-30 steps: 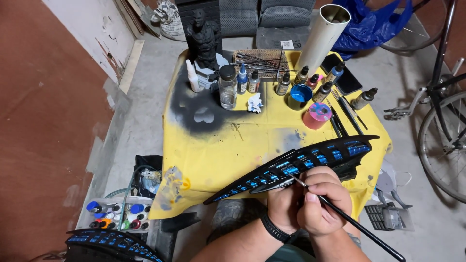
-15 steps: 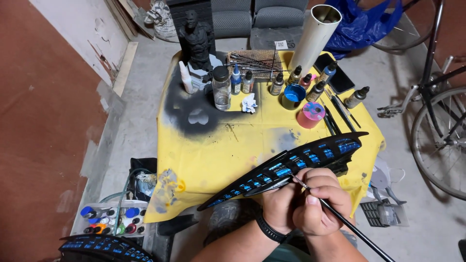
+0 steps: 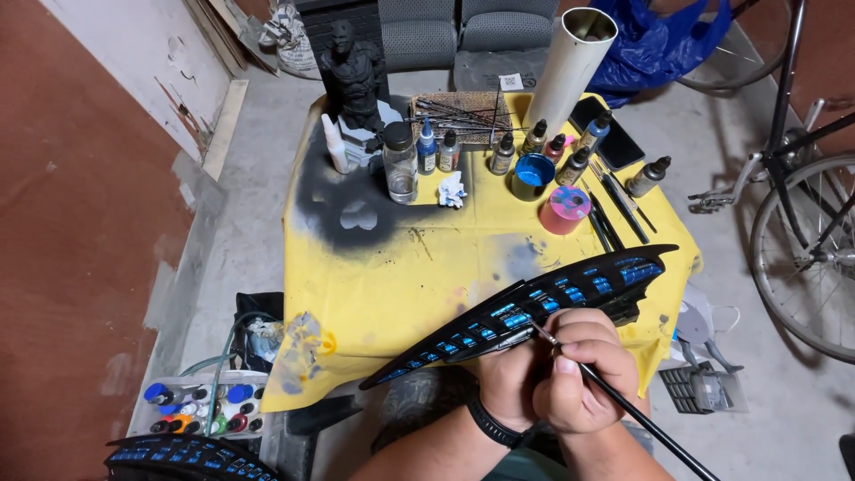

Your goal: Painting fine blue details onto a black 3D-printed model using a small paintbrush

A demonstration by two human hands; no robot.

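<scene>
1. Table under a yellow cloth (image 3: 392,285), black spray stain on its left part.
2. On it: dark figurine (image 3: 354,76), clear jar (image 3: 401,165), small paint bottles (image 3: 503,153), blue cup (image 3: 533,175), pink pot (image 3: 566,209), loose brushes (image 3: 614,209), phone (image 3: 606,134), white tube (image 3: 570,67).

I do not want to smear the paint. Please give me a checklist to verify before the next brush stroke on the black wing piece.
1. Right hand grips the brush: ok.
2. Brush tip touches the wing piece: ok.
3. Left hand supports the piece from below: ok.
4. Paint load on the bristles: cannot tell.
5. Blue paint cup within reach on the yellow table: ok.
6. Blue sections already dry: cannot tell.
</scene>
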